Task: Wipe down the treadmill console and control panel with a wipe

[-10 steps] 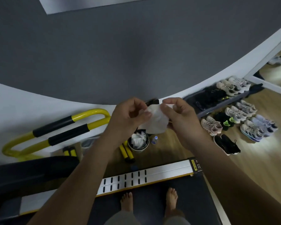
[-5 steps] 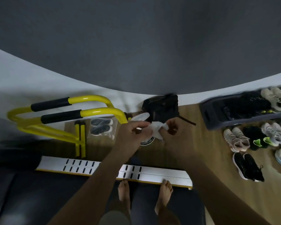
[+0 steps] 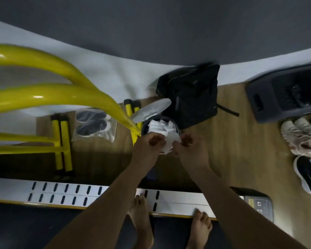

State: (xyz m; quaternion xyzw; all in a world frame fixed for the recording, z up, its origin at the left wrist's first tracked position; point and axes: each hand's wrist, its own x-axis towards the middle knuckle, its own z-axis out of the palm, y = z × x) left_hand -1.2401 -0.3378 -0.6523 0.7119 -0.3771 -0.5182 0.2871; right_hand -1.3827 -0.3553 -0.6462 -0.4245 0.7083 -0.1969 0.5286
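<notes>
Wipe (image 3: 170,141) pinched by left hand (image 3: 147,147) and right hand (image 3: 191,150), above open bin (image 3: 145,127) of crumpled tissues (image 3: 160,127)

white wipe (image 3: 170,141), crumpled, btwn both hands

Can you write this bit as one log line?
left hand: holds wipe | right hand: holds wipe | place: over open bin

Single head view, steeply downward, close above hands (image 3: 171,146), wide-angle
</notes>
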